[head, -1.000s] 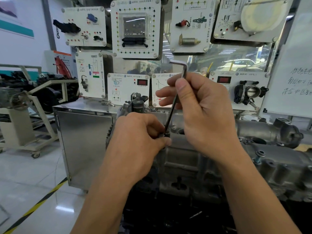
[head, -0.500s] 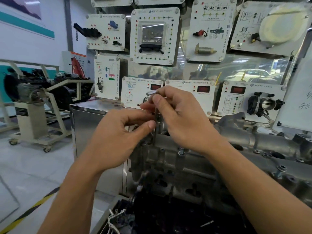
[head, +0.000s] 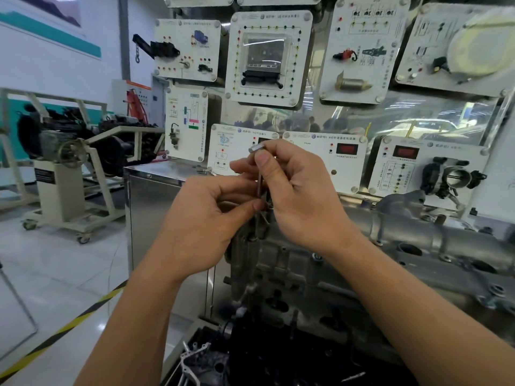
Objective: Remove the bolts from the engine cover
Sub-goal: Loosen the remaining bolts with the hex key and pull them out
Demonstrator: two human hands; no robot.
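Note:
A grey cast-metal engine cover (head: 434, 246) stretches from centre to right. My right hand (head: 295, 196) pinches the top of a dark L-shaped hex key (head: 259, 181), which stands upright over the cover's left end. My left hand (head: 206, 227) pinches the lower part of the key's shaft between thumb and fingers, where a bolt would sit; the bolt itself is hidden by the fingers. Another bolt (head: 316, 257) shows on the cover just below my right wrist, and one more bolt (head: 496, 291) sits at the right edge.
Behind the engine stands a steel cabinet (head: 156, 207) and a wall of white training panels (head: 267, 59). An engine stand on wheels (head: 64, 190) is at the left. A yellow-black floor stripe (head: 69, 327) runs lower left. Dark engine parts (head: 250, 358) lie below.
The view has swung so hands and engine sit more central. My hands moved together with the hex key, the right hand turning its top; the left still pinches the shaft.

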